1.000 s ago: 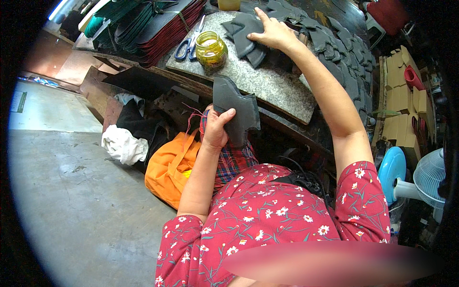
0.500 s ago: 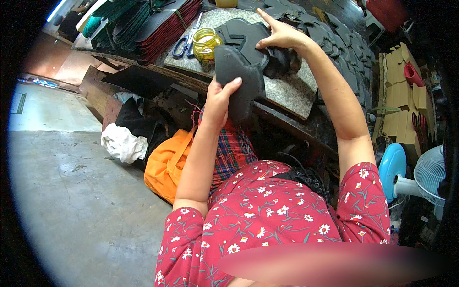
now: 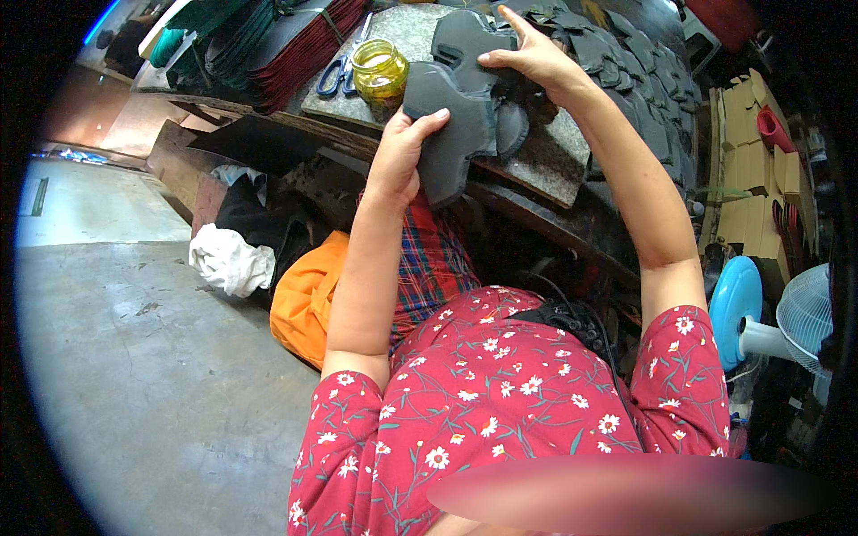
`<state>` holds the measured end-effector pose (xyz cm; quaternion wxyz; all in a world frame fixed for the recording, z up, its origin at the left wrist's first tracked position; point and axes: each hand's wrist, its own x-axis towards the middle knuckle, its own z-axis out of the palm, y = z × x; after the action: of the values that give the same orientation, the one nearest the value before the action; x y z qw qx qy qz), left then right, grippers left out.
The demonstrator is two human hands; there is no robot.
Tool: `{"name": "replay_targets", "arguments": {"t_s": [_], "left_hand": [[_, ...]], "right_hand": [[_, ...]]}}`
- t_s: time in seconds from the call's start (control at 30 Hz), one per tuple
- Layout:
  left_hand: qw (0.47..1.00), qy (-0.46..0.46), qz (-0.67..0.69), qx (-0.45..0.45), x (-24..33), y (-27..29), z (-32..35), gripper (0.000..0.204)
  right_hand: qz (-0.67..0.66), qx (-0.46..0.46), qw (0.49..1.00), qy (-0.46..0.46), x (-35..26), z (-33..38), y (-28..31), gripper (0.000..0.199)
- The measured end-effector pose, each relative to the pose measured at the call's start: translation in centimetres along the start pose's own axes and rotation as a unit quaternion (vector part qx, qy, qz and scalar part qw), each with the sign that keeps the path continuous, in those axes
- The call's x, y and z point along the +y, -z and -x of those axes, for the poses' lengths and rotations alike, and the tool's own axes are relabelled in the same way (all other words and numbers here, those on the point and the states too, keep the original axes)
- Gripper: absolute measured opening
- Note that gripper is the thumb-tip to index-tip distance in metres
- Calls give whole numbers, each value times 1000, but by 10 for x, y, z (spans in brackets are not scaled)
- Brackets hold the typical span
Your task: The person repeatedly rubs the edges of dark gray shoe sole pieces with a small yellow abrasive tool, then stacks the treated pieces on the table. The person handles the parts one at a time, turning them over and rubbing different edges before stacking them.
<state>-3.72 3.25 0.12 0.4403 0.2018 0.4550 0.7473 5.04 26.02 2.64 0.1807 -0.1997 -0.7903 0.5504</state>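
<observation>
My left hand (image 3: 402, 152) is closed on a dark grey flat cut piece (image 3: 454, 121) with curved edges, its thumb lying on top. Farther off, my right hand (image 3: 538, 61) has its thumb against a second dark grey flat cut piece (image 3: 466, 37); its index finger points outward and the other fingers are hidden. The two pieces overlap above a speckled stone slab (image 3: 561, 170). Just left of them stands an open yellow glass jar (image 3: 380, 71) with something dark inside. Scissors (image 3: 334, 77) with dark blue handles lie beside the jar.
Many similar grey pieces (image 3: 639, 107) cover the table at right. Bundled stacks of dark sheets (image 3: 308, 45) sit at back left. An orange bag (image 3: 308, 290) and white cloth (image 3: 231, 259) are low at left. A blue and white fan (image 3: 760, 338) and cardboard boxes (image 3: 749, 134) stand at right.
Both hands have moved slightly up the view. The left hand's piece has tilted to show more of its flat face, and the far piece has turned with the right hand.
</observation>
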Motion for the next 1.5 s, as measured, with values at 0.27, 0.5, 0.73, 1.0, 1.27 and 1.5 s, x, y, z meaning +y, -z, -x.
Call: {"name": "replay_targets", "arguments": {"t_s": [0.27,0.5,0.73,1.0,1.27,1.5], "left_hand": [[995,-93,11,-36,3,-24,15,29],[971,-218,-59,82,-57,-49,-29,50],[982,-181,6,48,-58,-60,-12,76],[691,-355,-629,41,-18,-25,-19,101],[690,-388,-612,15,-19,-33,-25,97],[651,-446,-614,11,-11,-23,-24,116]], "right_hand": [[58,-46,994,83,-15,39,21,109],[-222,36,973,-42,-1,82,-1,75],[242,28,957,155,-60,97,-1,111],[263,-77,947,166,-70,106,23,122],[112,-32,986,115,-43,130,25,123],[142,-4,985,100,-40,136,27,122]]}}
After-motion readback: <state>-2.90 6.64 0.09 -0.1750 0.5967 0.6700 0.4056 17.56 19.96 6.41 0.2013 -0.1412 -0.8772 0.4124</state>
